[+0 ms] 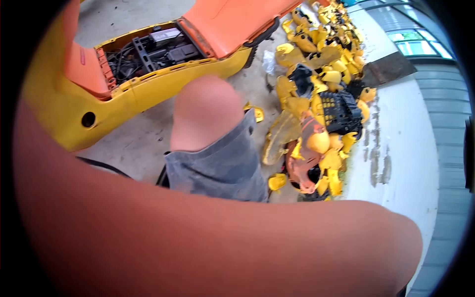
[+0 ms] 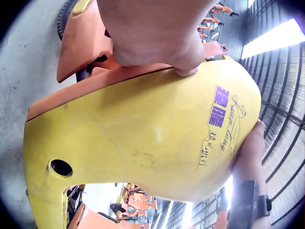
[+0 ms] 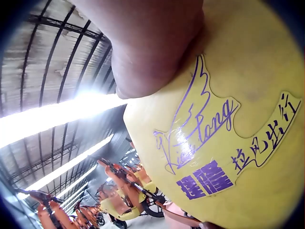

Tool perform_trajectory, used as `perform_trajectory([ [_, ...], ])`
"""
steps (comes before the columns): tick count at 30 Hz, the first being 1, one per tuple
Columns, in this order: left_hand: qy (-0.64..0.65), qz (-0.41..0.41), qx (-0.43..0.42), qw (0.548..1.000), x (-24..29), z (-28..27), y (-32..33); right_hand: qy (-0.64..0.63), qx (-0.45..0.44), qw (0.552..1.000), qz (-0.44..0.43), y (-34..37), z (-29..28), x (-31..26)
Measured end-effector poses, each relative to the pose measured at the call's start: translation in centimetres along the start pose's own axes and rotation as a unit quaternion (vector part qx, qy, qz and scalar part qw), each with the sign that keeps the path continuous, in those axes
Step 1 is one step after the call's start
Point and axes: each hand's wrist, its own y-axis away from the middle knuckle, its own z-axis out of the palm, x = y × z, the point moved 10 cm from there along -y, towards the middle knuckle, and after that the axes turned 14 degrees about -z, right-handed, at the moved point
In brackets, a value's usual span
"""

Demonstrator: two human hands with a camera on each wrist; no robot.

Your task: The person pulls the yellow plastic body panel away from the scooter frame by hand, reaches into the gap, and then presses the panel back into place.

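A yellow front panel (image 2: pixel 143 129) of an electric scooter, with purple lettering, fills much of both wrist views. My left hand (image 2: pixel 157 36) grips its upper edge, a fingertip on the seam where the yellow meets an orange panel (image 2: pixel 86 43). At the panel's far edge is my right hand (image 2: pixel 252 148), a band round its wrist. The right wrist view shows this right hand (image 3: pixel 147 52) against the panel beside the lettering, its fingers mostly hidden. Neither hand shows in the head view, where a bare arm (image 1: pixel 222 237) crosses the front of the scooter's yellow body (image 1: pixel 163 84).
An open compartment (image 1: pixel 153 49) in the scooter shows wiring and black parts, with an orange cover (image 1: pixel 237 24) raised beside it. Broken yellow pieces (image 1: pixel 336 74) and a black crate (image 1: pixel 341 111) lie heaped along a white wall (image 1: pixel 405 133). Other scooters (image 3: pixel 124 191) stand behind.
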Motion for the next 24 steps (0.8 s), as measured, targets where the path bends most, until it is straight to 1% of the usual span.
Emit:
perform_trajectory([
  [5,0.03,-0.008,0.009,0.999,0.1,-0.4,-0.6,-0.004,-0.021,1.0,-0.012,0.5,2.2,-1.0],
  [7,0.032,-0.002,0.006,0.999,0.6,-0.3,-0.9,0.001,-0.01,1.0,-0.009,0.1,1.8,-0.7],
  [10,0.059,0.017,0.003,0.998,1.5,-1.1,-0.8,-0.002,0.02,1.0,-0.018,-2.5,0.4,-2.2],
  [13,0.079,0.009,-0.011,0.997,0.6,-1.7,-1.7,0.001,0.035,0.999,0.01,-3.5,-0.5,-1.5],
  [14,0.089,0.019,-0.018,0.996,1.4,-2.8,-1.2,0.001,0.039,0.999,0.017,-4.3,-0.8,-1.4],
  [16,0.125,0.017,-0.037,0.991,0.4,-4.4,-2.0,0.013,0.032,0.999,0.041,-6.7,-0.7,-0.4],
  [17,0.144,0.01,-0.046,0.989,-0.5,-5.5,-2.2,-0.091,0.028,0.995,0.034,-5.4,-0.6,-0.1],
  [18,0.162,0.006,-0.057,0.985,-1.1,-6.0,-2.0,0.024,-0.005,1.0,0.013,-5.3,-2.6,-1.4],
  [19,0.155,-0.054,-0.099,0.981,-2.7,-6.2,-2.8,0.017,0.0,1.0,0.021,-5.3,-3.2,-1.5],
  [20,0.131,-0.053,-0.058,0.988,-2.4,-5.5,-1.4,0.011,0.002,0.999,0.03,-5.2,-3.1,-1.2],
  [21,0.113,-0.084,-0.106,0.984,-3.0,-4.8,-1.4,-0.003,0.017,1.0,0.022,-5.2,-3.4,-1.5],
  [22,0.169,-0.157,-0.189,0.955,-4.7,-4.6,-2.5,-0.014,0.031,0.999,0.011,-5.1,-3.6,-1.7],
  [23,0.121,-0.087,-0.132,0.98,-1.6,-2.7,0.5,-0.005,0.092,0.995,-0.041,-4.7,-4.5,-2.5],
  [24,0.124,-0.05,-0.158,0.978,-1.2,-2.2,1.0,0.01,0.152,0.984,-0.089,-4.1,-5.5,-2.9],
])
